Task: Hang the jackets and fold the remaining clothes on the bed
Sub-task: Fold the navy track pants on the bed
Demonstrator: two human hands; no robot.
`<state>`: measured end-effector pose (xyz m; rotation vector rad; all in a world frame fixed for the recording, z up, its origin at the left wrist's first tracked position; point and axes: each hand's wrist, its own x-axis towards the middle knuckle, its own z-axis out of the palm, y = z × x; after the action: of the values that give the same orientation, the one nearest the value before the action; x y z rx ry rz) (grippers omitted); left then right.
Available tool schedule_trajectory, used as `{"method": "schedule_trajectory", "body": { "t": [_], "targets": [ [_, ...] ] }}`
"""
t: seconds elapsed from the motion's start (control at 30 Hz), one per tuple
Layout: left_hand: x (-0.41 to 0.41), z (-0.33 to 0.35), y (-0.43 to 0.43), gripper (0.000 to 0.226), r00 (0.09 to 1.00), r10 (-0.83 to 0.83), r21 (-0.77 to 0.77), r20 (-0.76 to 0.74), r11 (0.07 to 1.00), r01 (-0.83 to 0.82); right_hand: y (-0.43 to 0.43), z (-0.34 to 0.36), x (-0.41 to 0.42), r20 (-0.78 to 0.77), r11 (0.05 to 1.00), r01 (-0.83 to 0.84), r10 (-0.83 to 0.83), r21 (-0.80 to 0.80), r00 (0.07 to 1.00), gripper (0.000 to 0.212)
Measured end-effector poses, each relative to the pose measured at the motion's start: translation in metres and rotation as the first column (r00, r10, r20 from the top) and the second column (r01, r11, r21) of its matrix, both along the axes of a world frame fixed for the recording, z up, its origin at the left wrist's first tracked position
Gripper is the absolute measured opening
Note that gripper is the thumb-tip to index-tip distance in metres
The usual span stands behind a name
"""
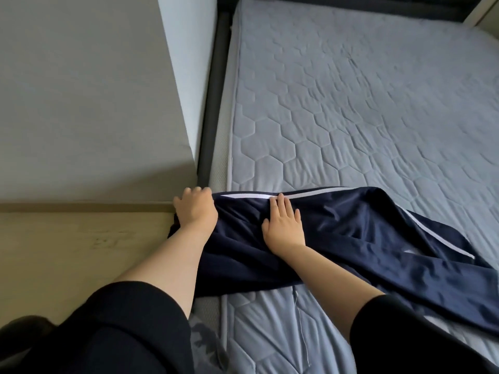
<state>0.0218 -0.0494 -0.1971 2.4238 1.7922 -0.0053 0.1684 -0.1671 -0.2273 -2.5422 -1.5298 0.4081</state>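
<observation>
Navy garment (351,238): right part runs off frame's right edge; type unclear, probably track trousers. Its left end hidden under left hand (195,209), fingertips curled out of sight round cloth. Its near edge covered by right sleeve (405,333), itself cut by bottom edge. Mattress (351,103) beyond garment cropped at top and right. Dark shape (24,327) far left below garment: blurred, cut off, unidentifiable.

I see a home bedroom: a bare quilted mattress (351,103) in a dark bed frame (214,103), close to a plain wall (81,103), skirting board (81,206) and wood-look floor (67,244).
</observation>
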Motion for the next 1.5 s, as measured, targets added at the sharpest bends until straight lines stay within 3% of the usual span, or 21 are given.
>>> {"method": "schedule_trajectory", "body": {
  "t": [0.1, 0.3, 0.4, 0.5, 0.57, 0.6, 0.63, 0.7, 0.73, 0.8, 0.83, 0.87, 0.9, 0.97, 1.03, 1.07, 1.13, 1.23, 1.33, 1.4, 1.5],
  "targets": [
    [-0.013, -0.003, 0.006, 0.02, 0.998, 0.069, 0.0, -0.001, 0.998, -0.069, 0.012, 0.002, -0.021, -0.094, 0.999, 0.016, -0.012, 0.036, 0.995, 0.063],
    [0.029, -0.01, -0.027, 0.054, 0.966, -0.222, 0.018, 0.132, 0.975, 0.221, 0.0, 0.022, 0.002, -0.47, 0.942, 0.25, -0.121, 0.223, 0.874, 0.046],
    [0.06, -0.011, -0.048, 0.056, 0.941, -0.329, -0.015, 0.081, 0.943, 0.331, -0.014, 0.032, 0.034, -0.431, 0.897, 0.339, -0.196, 0.284, 0.881, 0.037],
    [0.083, -0.012, -0.07, 0.053, 0.833, -0.551, -0.036, 0.038, 0.833, 0.552, -0.032, 0.037, 0.073, -0.366, 0.795, 0.512, -0.393, 0.326, 0.843, 0.028],
    [0.094, -0.011, -0.083, 0.052, 0.779, -0.626, -0.095, 0.033, 0.774, 0.626, -0.049, 0.036, 0.102, -0.429, 0.603, 0.743, -0.612, 0.29, 0.664, 0.02],
    [0.098, -0.011, -0.088, 0.052, 0.755, -0.656, -0.125, 0.016, 0.747, 0.652, -0.059, 0.035, 0.116, -0.526, 0.438, 0.87, -0.696, 0.227, 0.488, 0.016],
    [0.103, -0.009, -0.092, 0.053, 0.731, -0.682, -0.146, -0.002, 0.724, 0.674, -0.069, 0.035, 0.129, -0.658, 0.243, 0.964, -0.709, 0.112, 0.255, 0.019],
    [0.111, -0.005, -0.098, 0.053, 0.703, -0.711, -0.179, -0.009, 0.693, 0.699, -0.086, 0.042, 0.149, -0.872, -0.084, 0.981, -0.45, -0.174, -0.193, 0.026],
    [0.115, -0.004, -0.1, 0.053, 0.701, -0.713, -0.2, 0.003, 0.686, 0.699, -0.091, 0.045, 0.158, -0.918, -0.176, 0.957, -0.29, -0.229, -0.273, 0.029],
    [0.119, -0.004, -0.104, 0.054, 0.707, -0.707, -0.236, 0.016, 0.684, 0.69, -0.096, 0.046, 0.174, -0.954, -0.198, 0.966, -0.217, -0.166, -0.208, 0.039],
    [0.119, -0.005, -0.106, 0.054, 0.709, -0.705, -0.25, 0.015, 0.684, 0.685, -0.096, 0.048, 0.18, -0.948, -0.157, 0.986, -0.3, -0.06, -0.105, 0.045],
    [0.119, -0.007, -0.107, 0.054, 0.712, -0.702, -0.26, 0.014, 0.685, 0.681, -0.097, 0.05, 0.186, -0.892, -0.051, 0.994, -0.447, 0.098, 0.065, 0.052],
    [0.119, -0.009, -0.107, 0.054, 0.716, -0.698, -0.267, 0.014, 0.687, 0.676, -0.097, 0.052, 0.191, -0.772, 0.14, 0.957, -0.567, 0.254, 0.288, 0.058],
    [0.119, -0.012, -0.106, 0.054, 0.724, -0.69, -0.268, 0.02, 0.694, 0.669, -0.093, 0.056, 0.2, -0.486, 0.52, 0.758, -0.583, 0.392, 0.651, 0.066],
    [0.12, -0.016, -0.106, 0.054, 0.735, -0.677, -0.265, 0.03, 0.704, 0.659, -0.086, 0.06, 0.213, -0.299, 0.685, 0.643, -0.569, 0.343, 0.766, 0.066],
    [0.12, -0.017, -0.106, 0.054, 0.74, -0.672, -0.266, 0.034, 0.707, 0.655, -0.083, 0.059, 0.218, -0.271, 0.692, 0.661, -0.603, 0.29, 0.75, 0.063],
    [0.121, -0.02, -0.106, 0.054, 0.746, -0.664, -0.27, 0.041, 0.712, 0.648, -0.081, 0.055, 0.221, -0.3, 0.587, 0.791, -0.733, 0.175, 0.611, 0.059],
    [0.121, -0.024, -0.104, 0.054, 0.755, -0.653, -0.271, 0.06, 0.718, 0.642, -0.094, 0.044, 0.213, -0.401, 0.262, 0.963, -0.877, 0.065, 0.266, 0.059],
    [0.122, -0.026, -0.104, 0.054, 0.753, -0.656, -0.268, 0.042, 0.719, 0.641, -0.112, 0.036, 0.211, -0.473, 0.004, 0.998, -0.88, 0.062, 0.033, 0.061],
    [0.121, -0.027, -0.104, 0.053, 0.757, -0.653, -0.268, 0.032, 0.724, 0.636, -0.12, 0.032, 0.216, -0.541, -0.035, 0.999, -0.841, 0.004, -0.027, 0.058],
    [0.121, -0.027, -0.105, 0.053, 0.753, -0.657, -0.264, 0.032, 0.721, 0.641, -0.129, 0.04, 0.213, -0.681, 0.034, 0.998, -0.732, -0.048, -0.008, 0.041]
  ]
}}
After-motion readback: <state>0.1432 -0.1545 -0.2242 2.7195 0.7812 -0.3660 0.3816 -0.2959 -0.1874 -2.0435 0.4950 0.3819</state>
